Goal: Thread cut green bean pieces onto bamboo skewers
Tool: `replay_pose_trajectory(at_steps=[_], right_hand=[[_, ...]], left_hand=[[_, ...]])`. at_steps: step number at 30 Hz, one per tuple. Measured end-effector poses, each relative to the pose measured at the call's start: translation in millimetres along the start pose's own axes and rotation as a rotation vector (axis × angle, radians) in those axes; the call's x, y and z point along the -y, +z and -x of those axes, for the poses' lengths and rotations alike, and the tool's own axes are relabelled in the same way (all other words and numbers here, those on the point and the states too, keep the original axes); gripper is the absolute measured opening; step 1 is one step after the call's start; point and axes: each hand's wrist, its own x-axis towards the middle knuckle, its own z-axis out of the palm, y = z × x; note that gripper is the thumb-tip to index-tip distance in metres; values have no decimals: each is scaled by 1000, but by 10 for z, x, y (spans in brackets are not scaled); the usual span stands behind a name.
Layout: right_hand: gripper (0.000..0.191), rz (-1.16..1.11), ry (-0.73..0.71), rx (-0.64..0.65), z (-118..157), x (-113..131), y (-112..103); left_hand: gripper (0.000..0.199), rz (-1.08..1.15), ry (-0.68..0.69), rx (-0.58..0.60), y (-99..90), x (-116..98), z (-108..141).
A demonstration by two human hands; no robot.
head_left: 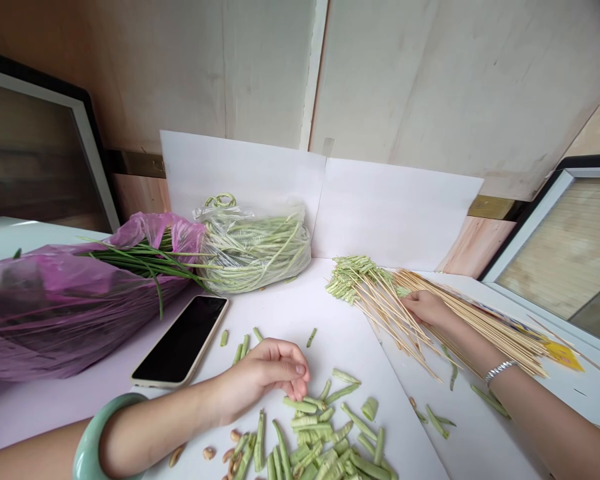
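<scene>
My left hand [275, 370], with a green bangle on its wrist, hovers over the near edge of a pile of cut green bean pieces [325, 433]. Its fingers are curled together, and whatever they may hold is hidden. My right hand [423, 307], wearing a silver bracelet, reaches to the far right. Its fingers are closed at the sticks beside the skewered beans; what they grip is unclear. Bean pieces threaded on wooden skewers [355, 277] lie stacked near the white board, their bare sticks pointing toward me. Loose wooden skewers [485, 320] lie beyond my right hand.
A black-screened phone [183, 340] lies left of my left hand. Behind it are a clear bag of long beans [255, 250] and a purple bag [70, 307] with green stalks. White boards [390, 213] stand at the back. Cashew-like pieces [209, 453] lie near the front.
</scene>
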Motion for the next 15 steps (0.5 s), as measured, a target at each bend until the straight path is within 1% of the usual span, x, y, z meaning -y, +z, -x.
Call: replay_pose_trajectory(at_steps=[2,6,11,15], right_hand=[[30,49,42,47,-13,10,-1],[29,104,83,85,-32,41,-20],[30,119,117,100,-40,39,3],[30,112,119,89,-47,15,19]], left_hand=[[9,-6,-4,-3,9,-16,4],[10,-19,-13,-19,43,-45,24],[8,-12,-9,-5,30,-14,24],[8,2,-8,-2,0,7,12]])
